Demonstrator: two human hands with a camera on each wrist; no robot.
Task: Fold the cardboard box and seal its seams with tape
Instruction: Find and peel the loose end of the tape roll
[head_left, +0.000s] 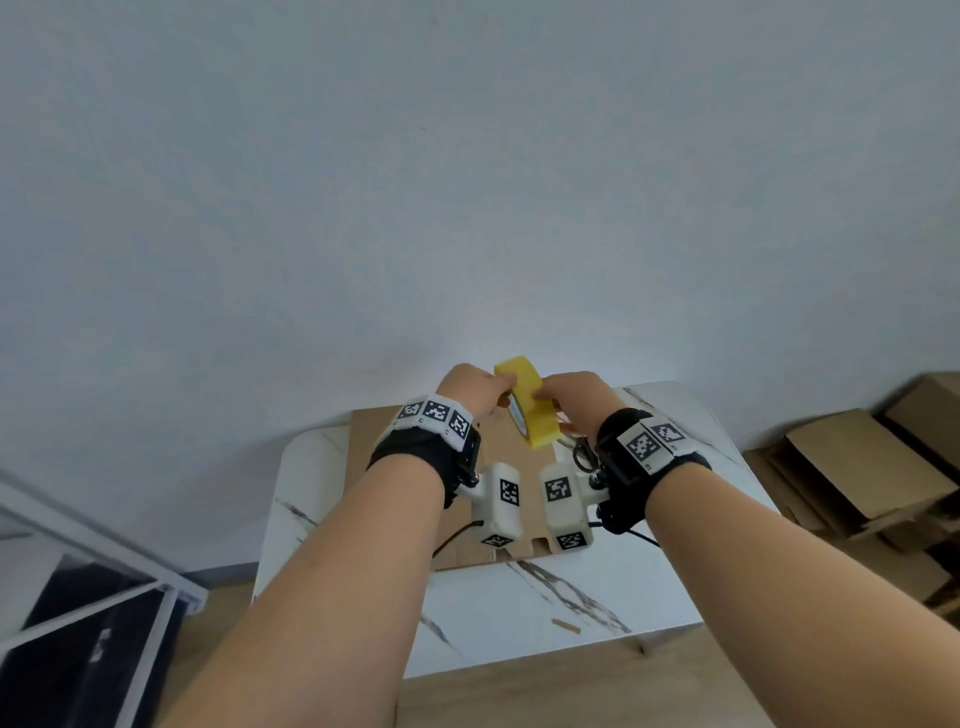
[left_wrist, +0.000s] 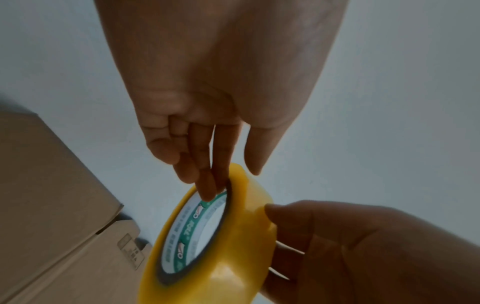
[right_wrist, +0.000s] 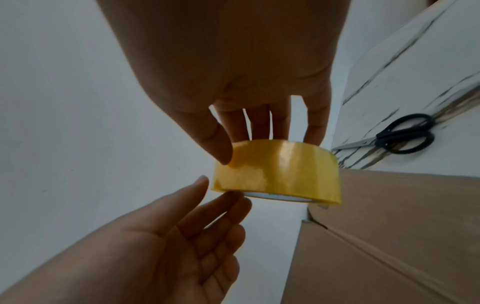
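A yellow tape roll (head_left: 527, 408) (left_wrist: 221, 246) (right_wrist: 278, 174) is held in the air above a flat brown cardboard box (head_left: 519, 462) (left_wrist: 52, 205) (right_wrist: 389, 236). My right hand (head_left: 550, 400) (right_wrist: 259, 144) (left_wrist: 285, 226) grips the roll, thumb on its outer face and fingers behind it. My left hand (head_left: 501, 395) (left_wrist: 207, 185) (right_wrist: 221, 195) has nearly straight fingers whose tips touch the roll's rim at the inner core. Its thumb stands apart from the roll. The box lies flat on the white marble table (head_left: 519, 608), partly hidden by my wrists.
Black-handled scissors (right_wrist: 400, 137) (head_left: 582, 454) lie on the table right of the box. A small brown scrap (head_left: 565, 625) sits near the table's front. Stacked flat cardboard (head_left: 852, 467) lies on the floor to the right. A white frame (head_left: 78, 597) stands at lower left.
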